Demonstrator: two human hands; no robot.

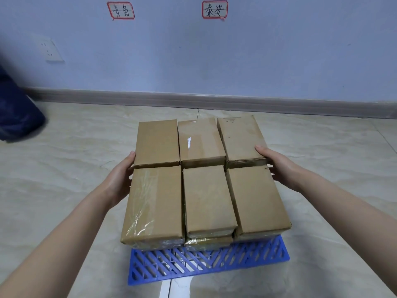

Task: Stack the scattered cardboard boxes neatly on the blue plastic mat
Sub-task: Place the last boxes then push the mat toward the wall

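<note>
Now your left hand lies flat and open against the left side of the stack, thumb touching the near corner of the far-left box, right at the seam between the two rows. Your right hand mirrors it on the other side: thumb laid straight along the top edge of the far-right box, palm against its side, fingers mostly hidden, so it looks like a press rather than a grip. Neither hand is carrying anything. Between them, the top layer is six boxes in two rows of three, and a lower layer peeks out beneath at the front. The whole stack sits on the mat, whose near strip shows bare in front of it, on the tiled floor. No loose box is in view, so you seem to be at the last step, squaring up. The far-right box sits slightly skewed, and narrow gaps run between the columns. The next move probably calls for an even inward squeeze from both sides, gentle enough that the top layer does not slide on the one below, then a check that the front edges line up.
</note>
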